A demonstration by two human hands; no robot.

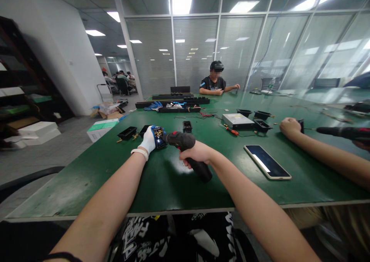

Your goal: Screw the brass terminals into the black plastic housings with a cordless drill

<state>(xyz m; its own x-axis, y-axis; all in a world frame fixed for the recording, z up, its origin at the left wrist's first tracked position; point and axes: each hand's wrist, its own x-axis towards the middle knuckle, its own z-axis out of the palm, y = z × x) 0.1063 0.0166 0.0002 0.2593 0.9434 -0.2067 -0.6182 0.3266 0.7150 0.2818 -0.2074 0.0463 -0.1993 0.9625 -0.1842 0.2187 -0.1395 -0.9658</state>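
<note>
Gloved in white and blue, my left hand (149, 139) grips a small black plastic box (159, 138) with brass-coloured parts inside, tilted up off the table. My bare right hand (197, 153) is wrapped round the handle of a black cordless drill (182, 139) with red accents. The drill's front end points left at the box; whether its bit touches anything inside is too small to tell. Just left of my gloved hand lie a black box (127, 133) and another one partly hidden behind the glove. A further black box (187, 126) stands beyond the drill.
On the green table (231, 192) lie a phone (267, 162), an orange-handled screwdriver (229, 130) and a silver metal case (237, 121). Several black boxes surround the case. At right, a co-worker's hand (291, 128) and another drill (343, 132) extend over the table. Another person (215, 81) sits across.
</note>
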